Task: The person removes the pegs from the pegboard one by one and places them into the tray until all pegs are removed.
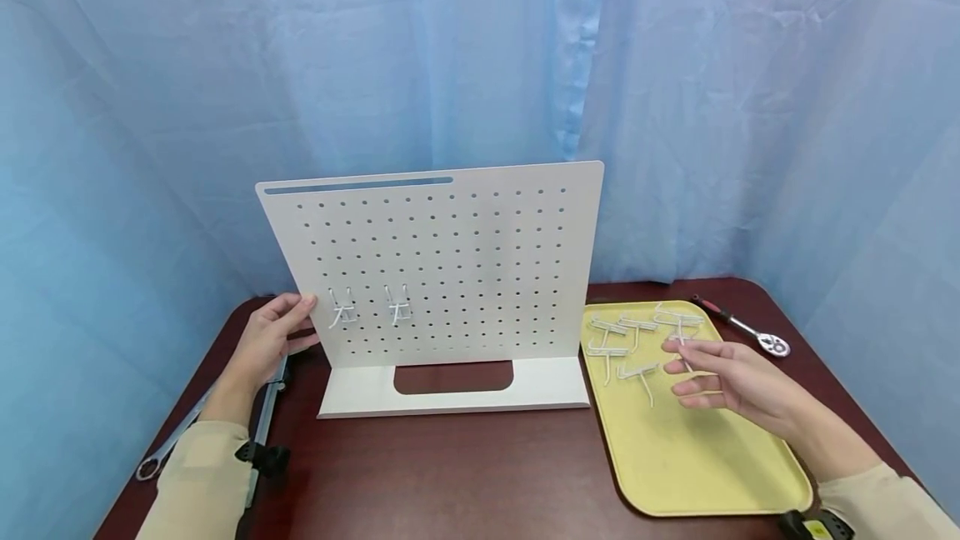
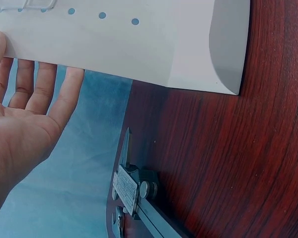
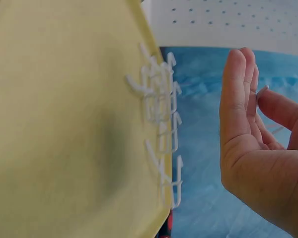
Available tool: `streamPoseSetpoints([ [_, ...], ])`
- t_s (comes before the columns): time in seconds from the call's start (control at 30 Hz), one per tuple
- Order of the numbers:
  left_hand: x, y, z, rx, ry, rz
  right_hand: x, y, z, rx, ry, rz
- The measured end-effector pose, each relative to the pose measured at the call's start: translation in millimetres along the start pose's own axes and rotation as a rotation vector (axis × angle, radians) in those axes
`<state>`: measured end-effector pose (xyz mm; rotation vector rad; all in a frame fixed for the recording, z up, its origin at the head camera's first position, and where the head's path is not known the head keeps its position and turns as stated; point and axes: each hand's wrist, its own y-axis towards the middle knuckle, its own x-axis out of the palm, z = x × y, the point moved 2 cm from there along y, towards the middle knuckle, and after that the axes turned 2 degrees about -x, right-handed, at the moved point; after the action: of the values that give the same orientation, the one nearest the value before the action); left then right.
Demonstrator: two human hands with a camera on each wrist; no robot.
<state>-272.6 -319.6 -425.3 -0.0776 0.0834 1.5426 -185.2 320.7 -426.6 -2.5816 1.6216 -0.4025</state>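
A white pegboard (image 1: 450,273) stands on a flat base on the dark table, with two white wire hooks in its lower left holes, one of them a double-prong hook (image 1: 400,307). My left hand (image 1: 270,336) grips the board's left edge, thumb in front and fingers behind. Over the yellow tray (image 1: 705,473), my right hand (image 1: 727,377) pinches a white pegboard hook (image 1: 679,319) by its stem between thumb and fingertips; the other fingers are extended. In the right wrist view only a small white tip shows at the thumb. Several loose hooks (image 1: 606,352) lie at the tray's far end.
A ratchet wrench (image 1: 742,326) with a red and black handle lies beyond the tray's right side. On the left lie a caliper (image 2: 131,191) and a combination wrench (image 1: 161,452), partly behind the left forearm. Blue curtains (image 1: 420,48) surround the table.
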Motion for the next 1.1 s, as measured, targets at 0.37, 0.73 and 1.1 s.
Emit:
streamPoseSetpoints([
  [0.37, -0.3, -0.4, 0.0, -0.003, 0.025, 0.002, -39.7, -12, 23, 0.129, -0.022, 0.047],
  [0.73, -0.9, -0.1, -0.6, -0.003, 0.030, 0.012, -57.4, -11, 32, 0.212, -0.114, 0.105],
  [1.1, -0.9, -0.7, 0.2, -0.005, 0.036, 0.009, -64.2, -8, 35, 0.251, -0.151, 0.120],
])
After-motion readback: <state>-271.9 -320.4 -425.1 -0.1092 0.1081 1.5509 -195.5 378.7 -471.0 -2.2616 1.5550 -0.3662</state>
